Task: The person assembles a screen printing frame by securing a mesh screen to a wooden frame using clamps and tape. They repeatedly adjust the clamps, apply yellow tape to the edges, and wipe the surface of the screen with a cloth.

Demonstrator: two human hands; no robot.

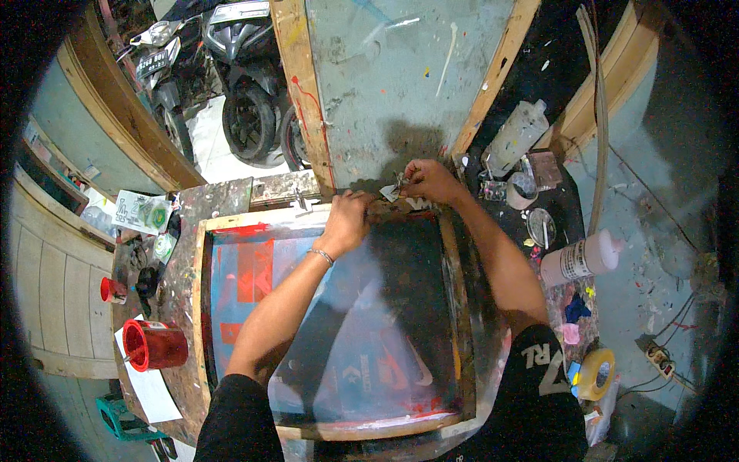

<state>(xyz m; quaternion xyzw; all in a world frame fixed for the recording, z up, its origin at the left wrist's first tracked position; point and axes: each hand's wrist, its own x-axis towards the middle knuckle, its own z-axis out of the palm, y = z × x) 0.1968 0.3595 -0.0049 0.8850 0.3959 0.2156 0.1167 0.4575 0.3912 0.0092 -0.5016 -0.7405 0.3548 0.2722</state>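
Observation:
A wooden screen printing frame (202,308) lies in front of me, its blue-grey mesh (350,308) stained with red ink and showing faint printed shapes. My left hand (348,223), with a bracelet at the wrist, is closed over the frame's far rail, fingers bent down; the fingertips are partly hidden. To its right, my right hand (433,183) pinches a small metal clamp (397,186) at the far rail. Part of that clamp is behind the fingers. Another metal clamp (302,203) sits on the far rail, left of my left hand.
A red ink tub (158,344) and paper (154,389) are at left. On the right stand a pinkish bottle (583,258), a pale bottle (517,135), a round container (541,227) and a tape roll (597,374). A paint-marked board (392,85) rises behind; motorbikes (242,85) stand beyond.

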